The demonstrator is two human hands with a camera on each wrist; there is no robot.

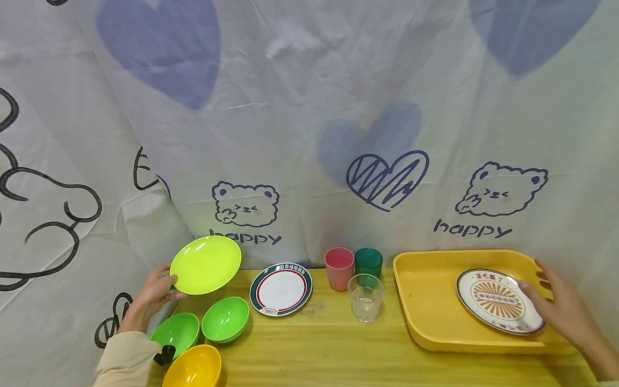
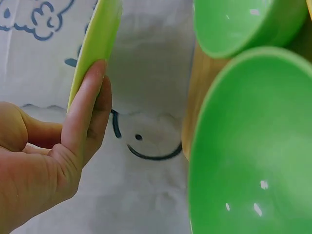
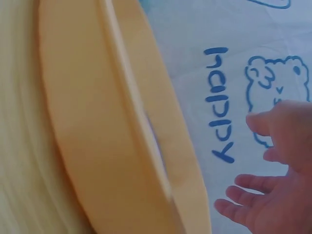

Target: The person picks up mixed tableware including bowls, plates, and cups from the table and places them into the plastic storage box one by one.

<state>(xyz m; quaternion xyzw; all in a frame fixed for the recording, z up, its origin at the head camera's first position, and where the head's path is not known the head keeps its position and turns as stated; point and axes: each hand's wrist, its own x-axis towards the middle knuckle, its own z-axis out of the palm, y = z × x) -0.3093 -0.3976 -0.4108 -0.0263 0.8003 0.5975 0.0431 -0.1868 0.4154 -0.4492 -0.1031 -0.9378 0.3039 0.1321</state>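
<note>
- Yellow-green plate (image 1: 206,265): held up well to the left of the yellow tray (image 1: 427,301), tilted with its inner face toward the head camera; being round, it has no long axis.
- Left hand (image 1: 153,293): nearer to that plate by far, pinching its left edge between thumb and fingers, so the plate sits between this hand and the tray.
- Right hand (image 1: 561,306): at the tray's right end, fingers apart and gripping nothing, beside the sunburst plate (image 1: 500,302); whether the thumb touches it I cannot tell.
- Plates: three; one in the tray, the raised one and a teal-rimmed plate (image 1: 281,290) left of the tray.
- Cups: three, near the tray's left side; pink (image 1: 339,271), dark green (image 1: 368,260), clear (image 1: 365,301).
- Bowls: three, far left of the tray; two green bowls (image 1: 225,320), one orange bowl (image 1: 195,371).
- Trays: one.
</note>
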